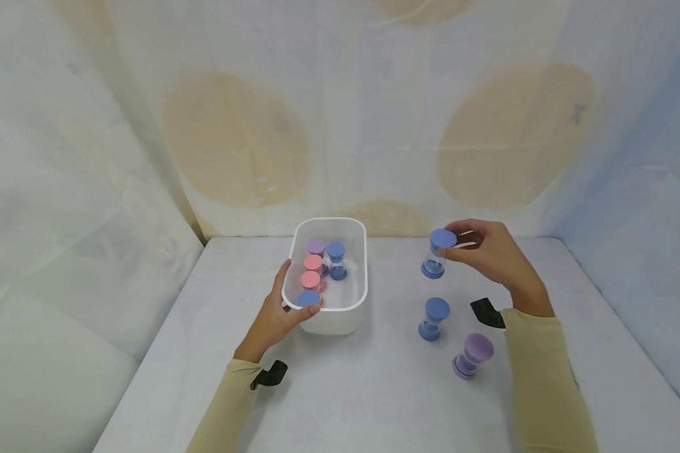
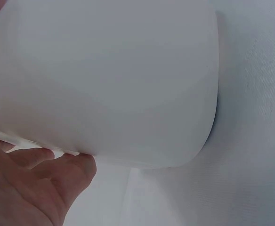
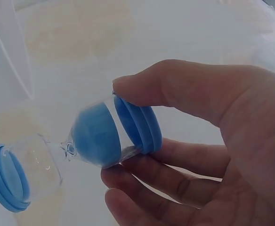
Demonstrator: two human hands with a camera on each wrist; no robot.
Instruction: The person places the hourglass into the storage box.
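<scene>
My right hand [image 1: 476,248] pinches the top cap of a blue sand timer [image 1: 437,253] and holds it above the table; in the right wrist view the blue sand timer [image 3: 81,146] lies between thumb and fingers. My left hand [image 1: 280,314] grips the near left corner of a white tub [image 1: 351,308], thumb over the rim. In the left wrist view the tub's wall [image 2: 109,80] fills the picture, with my fingers [image 2: 38,183] below it. Inside the tub stand several timers: pink [image 1: 311,270], purple [image 1: 316,246] and blue [image 1: 337,260].
Two more timers stand on the white table [image 1: 374,390] right of the tub: a blue one [image 1: 433,318] and a purple one [image 1: 472,355]. Cloth walls with tan patches [image 1: 235,138] close in the back and both sides.
</scene>
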